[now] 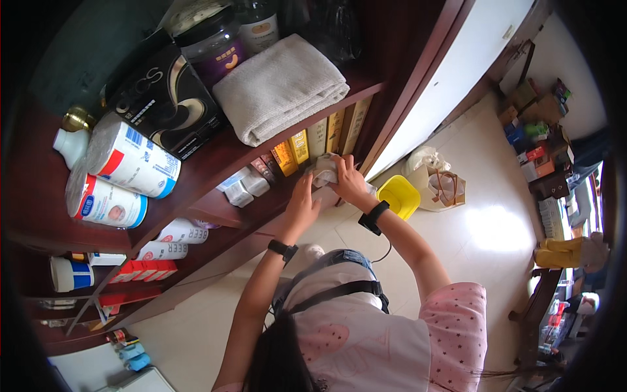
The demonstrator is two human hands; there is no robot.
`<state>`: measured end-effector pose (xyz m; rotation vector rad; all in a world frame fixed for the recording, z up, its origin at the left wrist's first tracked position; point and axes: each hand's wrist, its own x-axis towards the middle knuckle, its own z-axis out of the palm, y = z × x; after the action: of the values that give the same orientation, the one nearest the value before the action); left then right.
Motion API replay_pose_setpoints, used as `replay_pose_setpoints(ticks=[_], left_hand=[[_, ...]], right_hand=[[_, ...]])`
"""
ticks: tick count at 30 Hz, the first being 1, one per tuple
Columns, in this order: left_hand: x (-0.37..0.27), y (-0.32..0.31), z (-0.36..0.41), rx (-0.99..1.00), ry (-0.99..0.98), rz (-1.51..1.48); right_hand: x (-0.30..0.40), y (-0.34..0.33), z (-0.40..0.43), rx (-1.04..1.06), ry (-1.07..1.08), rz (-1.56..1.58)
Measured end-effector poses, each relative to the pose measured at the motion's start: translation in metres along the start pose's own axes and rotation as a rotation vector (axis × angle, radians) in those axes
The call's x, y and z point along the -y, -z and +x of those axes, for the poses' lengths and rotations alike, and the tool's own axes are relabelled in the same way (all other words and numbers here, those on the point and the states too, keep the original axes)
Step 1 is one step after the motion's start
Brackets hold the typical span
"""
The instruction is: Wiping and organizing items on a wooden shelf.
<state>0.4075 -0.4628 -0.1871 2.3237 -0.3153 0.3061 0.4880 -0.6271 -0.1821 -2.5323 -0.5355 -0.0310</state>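
My right hand (350,184) grips a crumpled light cloth (324,170) at the front edge of a dark wooden shelf (279,195). Part of the cloth hangs below that hand. On the cloth's left is my left hand (300,208), fingers stretched up and thumb apart, holding nothing. Whether its fingertips touch the cloth is hard to tell. Just behind both hands, yellow boxes (300,146) and several slim upright volumes or boxes (335,131) stand in the compartment. Small silvery packs (239,194) lie to the left of them.
A folded grey towel (289,88) lies on the shelf above, beside a black box (164,105) and plastic-wrapped canisters (139,161). Beer cans (171,241) fill a lower compartment. On the tiled floor stand a yellow bin (399,196) and a bag with brown handles (441,188).
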Motion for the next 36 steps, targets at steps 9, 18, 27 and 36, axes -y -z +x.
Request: replay_pose_setpoints(ticks=[9, 18, 27, 36], left_hand=[[0.004, 0.07, -0.007, -0.278, 0.042, 0.172], [0.021, 0.083, 0.017, -0.165, 0.119, 0.398], [0.025, 0.077, 0.021, -0.165, 0.145, 0.478], [0.013, 0.095, 0.012, -0.301, 0.183, 0.291]], right_hand=[[0.062, -0.066, 0.011, 0.313, 0.359, 0.147], [0.111, -0.102, 0.016, 0.559, 0.389, 0.108], [0.048, -0.054, 0.009, 0.269, 0.305, 0.111], [-0.022, -0.022, 0.01, 0.164, 0.008, 0.081]])
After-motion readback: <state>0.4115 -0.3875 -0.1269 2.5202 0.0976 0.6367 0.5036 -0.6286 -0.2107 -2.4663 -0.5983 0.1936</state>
